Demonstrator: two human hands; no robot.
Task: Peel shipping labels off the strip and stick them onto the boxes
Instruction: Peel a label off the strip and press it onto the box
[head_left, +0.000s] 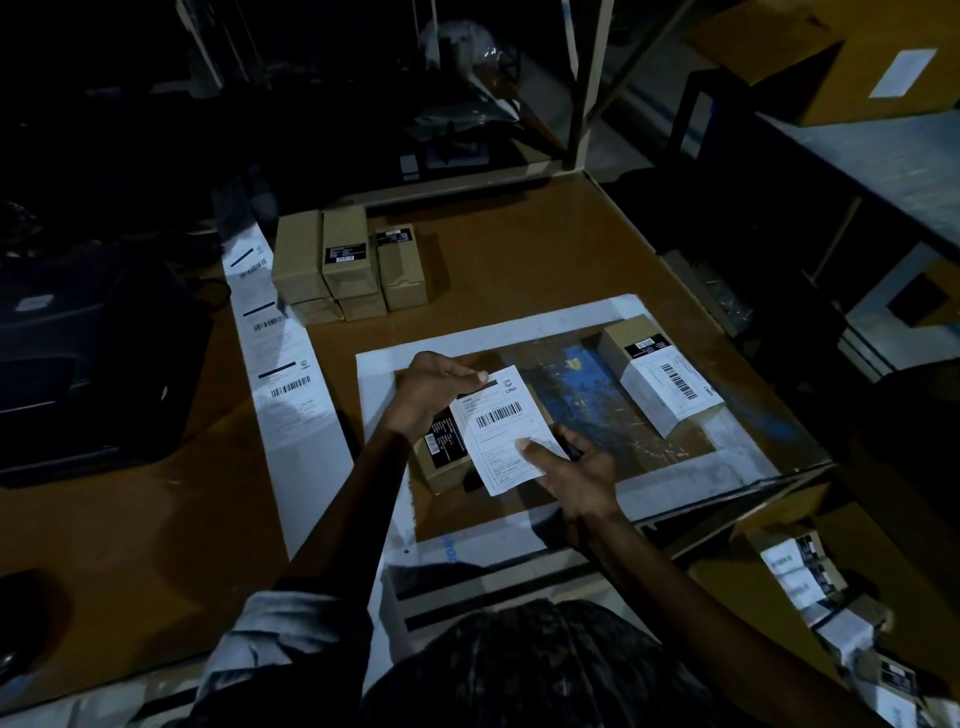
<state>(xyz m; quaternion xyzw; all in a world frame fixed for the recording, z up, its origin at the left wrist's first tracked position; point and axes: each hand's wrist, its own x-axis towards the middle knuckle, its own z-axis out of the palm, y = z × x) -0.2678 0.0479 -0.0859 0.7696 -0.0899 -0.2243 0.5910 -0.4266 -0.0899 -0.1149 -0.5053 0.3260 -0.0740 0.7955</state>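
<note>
Dark printer (78, 364) on brown table (519, 249)

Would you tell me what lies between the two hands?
In the head view, the peeled shipping label, held over a brown box by the left hand and right hand.

The room is dim. A brown wooden table (519, 249) spreads beneath the grip; pale metal shelving uprights (592, 83) rise beyond it, and a grey bench (883, 166) stands far right of it.
</note>
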